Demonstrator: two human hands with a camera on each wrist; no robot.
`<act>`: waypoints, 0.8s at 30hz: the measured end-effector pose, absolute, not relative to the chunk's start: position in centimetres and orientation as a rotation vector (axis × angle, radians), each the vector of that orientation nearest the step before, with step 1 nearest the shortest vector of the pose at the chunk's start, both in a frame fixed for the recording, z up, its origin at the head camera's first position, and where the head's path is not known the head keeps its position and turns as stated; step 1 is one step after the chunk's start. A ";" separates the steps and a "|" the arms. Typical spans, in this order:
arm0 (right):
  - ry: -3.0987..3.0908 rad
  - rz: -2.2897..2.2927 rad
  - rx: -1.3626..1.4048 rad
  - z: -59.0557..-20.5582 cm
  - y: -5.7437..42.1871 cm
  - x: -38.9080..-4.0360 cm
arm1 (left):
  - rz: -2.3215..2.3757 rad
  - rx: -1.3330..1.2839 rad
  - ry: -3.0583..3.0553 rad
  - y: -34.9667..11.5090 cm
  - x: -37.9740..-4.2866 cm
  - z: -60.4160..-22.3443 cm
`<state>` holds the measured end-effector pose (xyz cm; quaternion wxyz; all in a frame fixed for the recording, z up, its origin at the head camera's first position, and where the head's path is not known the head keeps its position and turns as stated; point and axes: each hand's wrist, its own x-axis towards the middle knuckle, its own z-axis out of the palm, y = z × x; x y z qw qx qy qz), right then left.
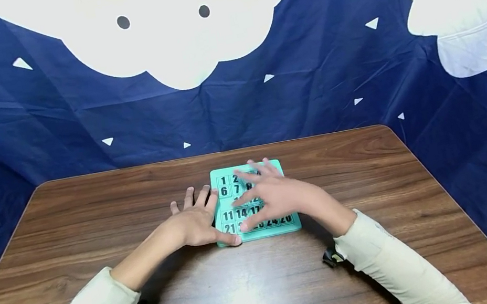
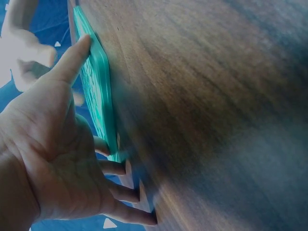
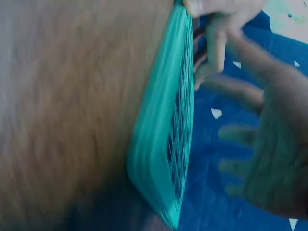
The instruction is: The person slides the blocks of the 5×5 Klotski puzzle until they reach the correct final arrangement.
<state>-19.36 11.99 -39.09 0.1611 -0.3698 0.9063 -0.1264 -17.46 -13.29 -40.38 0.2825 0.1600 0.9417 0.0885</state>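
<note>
A turquoise number slide puzzle (image 1: 228,213) lies flat on the wooden table, black numerals on its tiles. My left hand (image 1: 197,223) is at its left side, fingers spread; the thumb rests on the near left corner and the fingertips reach the left edge and tabletop. Over the middle and right of the puzzle, my right hand (image 1: 274,195) hangs with spread fingers, hiding several tiles. In the right wrist view a gap shows between this blurred hand (image 3: 281,144) and the puzzle's face (image 3: 180,130).
The brown wooden table (image 1: 104,211) extends on all sides of the puzzle. Behind it hangs a dark blue cloth (image 1: 247,114) with white clouds and small triangles. Dark wrist devices (image 1: 333,257) sit below both pale sleeves.
</note>
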 end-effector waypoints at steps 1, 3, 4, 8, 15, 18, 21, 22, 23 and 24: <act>2.556 -0.366 -1.076 -39.2 11.7 -19.2 | 0.231 0.427 2.522 -13.3 -17.5 -40.4; 2.520 -0.343 -1.082 -39.3 11.1 -19.0 | 0.227 0.433 2.524 -13.4 -17.5 -40.5; 2.520 -0.320 -1.065 -39.4 10.8 -19.1 | 0.228 0.432 2.525 -13.4 -17.5 -40.5; 2.573 -0.263 -0.998 -39.2 10.9 -19.6 | 0.229 0.414 2.525 -13.6 -17.4 -40.4; 2.517 -0.384 -0.992 -39.0 12.7 -19.0 | 0.247 0.425 2.518 -13.5 -17.3 -40.2; 2.472 -0.387 -1.030 -39.2 12.4 -18.9 | 0.238 0.419 2.521 -13.5 -17.3 -40.2; 2.493 -0.390 -1.030 -39.6 12.0 -19.0 | 0.234 0.420 2.521 -13.4 -17.3 -40.3; 2.520 -0.381 -1.014 -39.6 12.0 -19.1 | 0.237 0.424 2.522 -13.4 -17.3 -40.3; 2.542 -0.382 -0.993 -39.6 12.1 -19.1 | 0.242 0.426 2.522 -13.4 -17.3 -40.3; 2.558 -0.380 -0.980 -39.7 12.2 -19.2 | 0.245 0.426 2.522 -13.4 -17.3 -40.4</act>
